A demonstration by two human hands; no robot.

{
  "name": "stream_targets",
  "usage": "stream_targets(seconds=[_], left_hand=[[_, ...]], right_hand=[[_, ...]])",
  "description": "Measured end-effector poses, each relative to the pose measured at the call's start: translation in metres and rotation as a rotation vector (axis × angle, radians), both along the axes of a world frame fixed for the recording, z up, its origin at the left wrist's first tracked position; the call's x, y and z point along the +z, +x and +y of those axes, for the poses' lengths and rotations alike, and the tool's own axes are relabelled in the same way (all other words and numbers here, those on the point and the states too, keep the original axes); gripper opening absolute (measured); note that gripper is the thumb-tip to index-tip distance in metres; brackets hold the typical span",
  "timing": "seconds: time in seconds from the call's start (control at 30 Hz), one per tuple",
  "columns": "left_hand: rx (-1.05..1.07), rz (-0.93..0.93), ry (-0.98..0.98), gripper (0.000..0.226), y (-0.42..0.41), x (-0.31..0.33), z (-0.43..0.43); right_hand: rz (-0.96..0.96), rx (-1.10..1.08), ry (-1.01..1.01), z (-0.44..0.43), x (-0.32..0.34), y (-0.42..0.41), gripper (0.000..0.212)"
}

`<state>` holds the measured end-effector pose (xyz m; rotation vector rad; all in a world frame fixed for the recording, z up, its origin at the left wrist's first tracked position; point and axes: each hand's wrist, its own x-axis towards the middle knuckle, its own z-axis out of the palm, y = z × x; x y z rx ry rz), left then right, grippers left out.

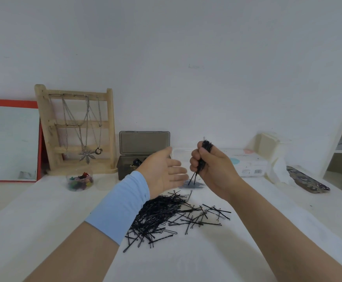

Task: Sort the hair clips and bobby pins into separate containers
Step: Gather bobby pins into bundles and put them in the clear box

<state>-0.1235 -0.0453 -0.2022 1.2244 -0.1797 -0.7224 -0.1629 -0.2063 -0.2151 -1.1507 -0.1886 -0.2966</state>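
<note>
The right hand point(217, 171) is raised above the tabletop point(44, 220), and its fingers are curled tightly round a bundle of bobby pins point(206, 146). The bundle stands nearly upright in the fist, and some pin ends come out below it. The left hand point(162, 171) is just beside it, not touching, with the palm turned to the right hand and the fingers point(178, 169) straight and holding nothing. A light blue sleeve point(123, 204) covers the left wrist.

Below both hands a loose pile of bobby pins point(162, 212), all black, lies on the tabletop. To the left stands a round clear container point(70, 181) with small coloured hair clips point(80, 179) inside. Behind the left hand is a dark grey box point(143, 143) with its lid up and some dark clips in it.

At the wall lean a wooden stand point(44, 119) with necklaces and a red-framed mirror point(11, 141). A white pack point(247, 163) on the right has a barcode; its writing is too small to read.
</note>
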Motion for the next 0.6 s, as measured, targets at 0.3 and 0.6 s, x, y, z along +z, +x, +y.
stream_targets(seconds=[0.3, 0.6], left_hand=[[-0.093, 0.236, -0.175, 0.071, -0.007, -0.009, -0.006], [-0.115, 0.38, -0.457, 0.065, -0.001, -0.01, -0.002]], right_hand=[[-0.118, -0.102, -0.022, 0.006, 0.0, 0.004, 0.019], [-0.014, -0.185, -0.393, 0.012, -0.017, 0.007, 0.02]])
